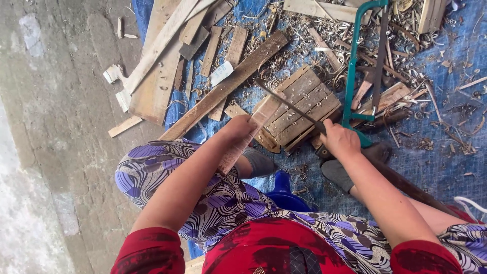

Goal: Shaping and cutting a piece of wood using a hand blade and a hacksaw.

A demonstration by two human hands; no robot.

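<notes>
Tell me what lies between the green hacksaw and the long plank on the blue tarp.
In the head view, a slatted wooden block lies between hacksaw and plank, with shavings around.

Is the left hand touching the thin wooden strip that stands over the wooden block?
Touching. The head view shows the left hand closed around the thin wooden strip, fingers wrapped over its middle with no gap, while the right hand grips a dark-bladed knife.

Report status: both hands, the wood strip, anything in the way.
Left hand gripping wood strip. Right hand on blade handle, blade across strip. Green hacksaw beside right hand.
</notes>
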